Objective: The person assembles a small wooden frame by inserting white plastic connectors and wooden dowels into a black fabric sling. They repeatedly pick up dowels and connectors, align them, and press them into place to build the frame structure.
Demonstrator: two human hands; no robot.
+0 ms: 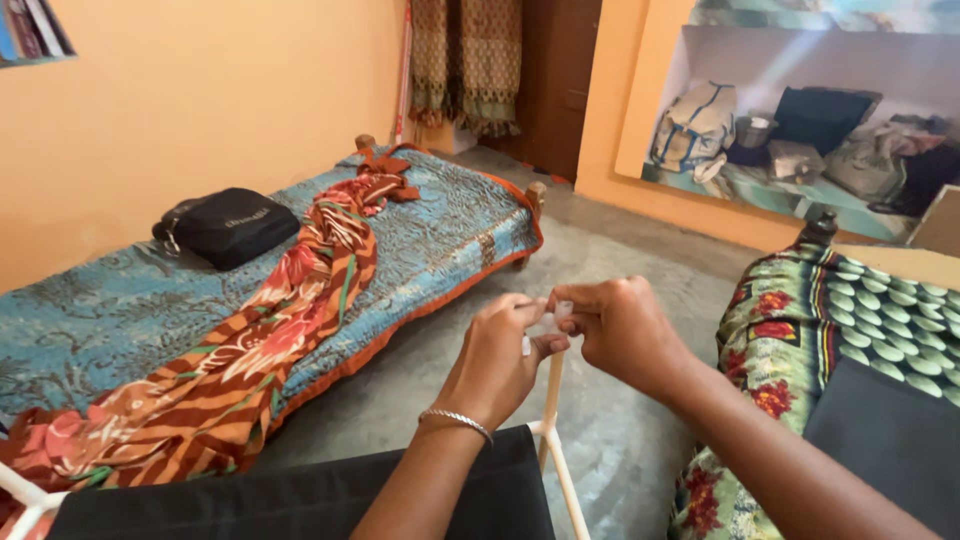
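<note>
A black bag lies on the bed.

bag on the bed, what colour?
Black; the bag lies on the blue patterned bed cover, clearest in the head view.

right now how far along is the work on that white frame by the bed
Done: black cloth already lies across the white tubular frame. In hand: left hand and right hand pinch something small and white atop the frame's upright. Left: the striped orange fabric lies unfolded on the blue bedspread.
</note>
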